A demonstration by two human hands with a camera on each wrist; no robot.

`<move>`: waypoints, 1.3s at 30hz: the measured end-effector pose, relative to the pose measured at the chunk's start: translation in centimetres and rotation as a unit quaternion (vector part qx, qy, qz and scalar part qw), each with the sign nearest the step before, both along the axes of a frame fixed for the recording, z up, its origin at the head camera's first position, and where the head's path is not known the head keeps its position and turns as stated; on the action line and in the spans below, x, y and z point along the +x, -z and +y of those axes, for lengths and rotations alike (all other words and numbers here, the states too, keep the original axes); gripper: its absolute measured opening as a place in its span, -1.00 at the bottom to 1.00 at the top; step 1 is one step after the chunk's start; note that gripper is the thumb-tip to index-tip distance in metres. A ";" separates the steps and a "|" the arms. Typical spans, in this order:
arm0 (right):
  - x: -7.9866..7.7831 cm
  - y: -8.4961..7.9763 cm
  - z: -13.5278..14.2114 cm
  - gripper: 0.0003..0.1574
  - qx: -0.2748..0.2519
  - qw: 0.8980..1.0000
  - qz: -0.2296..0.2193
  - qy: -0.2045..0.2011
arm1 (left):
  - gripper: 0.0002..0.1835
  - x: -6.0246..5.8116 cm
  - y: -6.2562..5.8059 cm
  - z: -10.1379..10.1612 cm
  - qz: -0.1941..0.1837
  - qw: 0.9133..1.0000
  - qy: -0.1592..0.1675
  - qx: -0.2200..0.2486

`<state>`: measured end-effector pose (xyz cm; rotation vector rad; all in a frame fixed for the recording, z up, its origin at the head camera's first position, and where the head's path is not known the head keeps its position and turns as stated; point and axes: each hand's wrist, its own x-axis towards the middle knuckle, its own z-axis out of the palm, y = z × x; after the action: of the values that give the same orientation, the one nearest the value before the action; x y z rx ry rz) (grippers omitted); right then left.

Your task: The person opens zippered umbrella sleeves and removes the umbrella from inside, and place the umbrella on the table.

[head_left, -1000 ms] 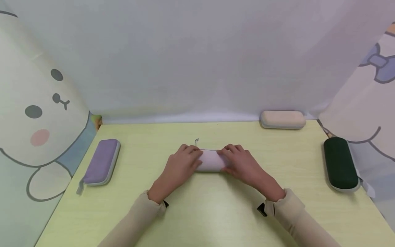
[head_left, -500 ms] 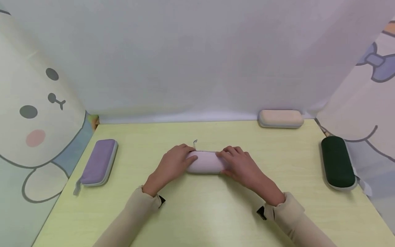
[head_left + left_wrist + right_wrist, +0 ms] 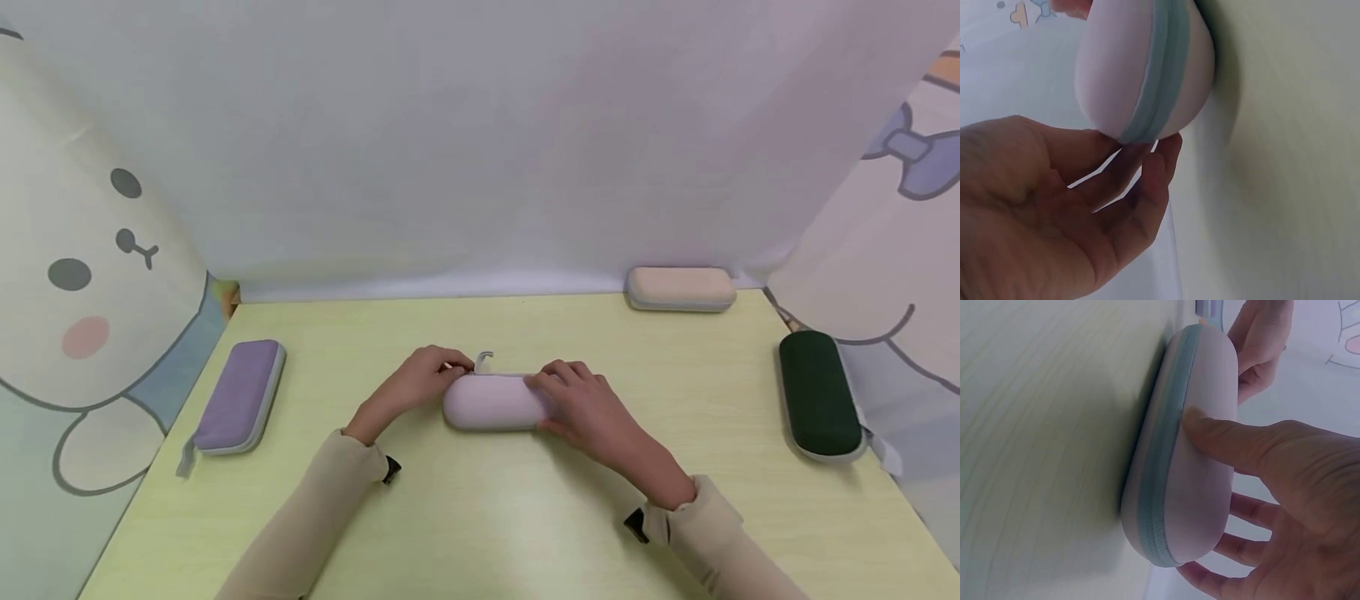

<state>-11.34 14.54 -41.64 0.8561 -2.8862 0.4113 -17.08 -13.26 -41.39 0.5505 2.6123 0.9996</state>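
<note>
Gripping a smooth pale-pink, teal-banded oblong case (image 3: pixel 489 403) in my right hand (image 3: pixel 591 414), I can't tell whether my left hand (image 3: pixel 418 380), tips hidden at its end, pinches.

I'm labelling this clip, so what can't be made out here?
Head: right end of the pale-pink zippered case, covered by the right hand.
Head: whether the left hand grips the grey tab; too small.
Left wrist: part of its fingers, behind the case.
Left wrist: case's far end, cut off by the top edge.
All views: contents, inside the closed case.
</note>
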 end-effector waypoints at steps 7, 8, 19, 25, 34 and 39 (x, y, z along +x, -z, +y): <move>0.1 0.1 0.0 -0.25 -0.002 1.000 0.005 -0.003 | -0.74 -1.2 0.2 -0.6 -0.027 0.998 0.054 0.008; 0.1 0.1 0.0 -0.25 -0.004 1.000 0.005 -0.003 | -0.75 -1.4 0.3 -0.6 -0.028 0.998 0.060 0.006; 0.1 0.0 0.0 -0.24 -0.004 1.000 0.003 -0.005 | -0.89 -2.1 1.6 -1.0 -0.007 0.998 0.063 0.012; -0.1 0.1 0.1 -0.24 -0.007 1.000 -0.006 0.002 | -0.86 -1.1 1.9 -1.0 0.113 0.989 0.074 -0.055; -0.2 0.4 0.1 -0.24 -0.014 1.000 -0.005 0.006 | -0.92 -0.1 1.8 -1.4 0.226 0.959 0.093 -0.143; -0.1 0.4 0.2 -0.25 -0.019 1.000 -0.012 0.011 | -0.97 0.2 1.8 -1.6 0.284 0.932 0.115 -0.193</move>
<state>-11.47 14.75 -42.03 0.8175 -2.8979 0.4749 -16.84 -14.84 -43.15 1.1404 3.0144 0.2501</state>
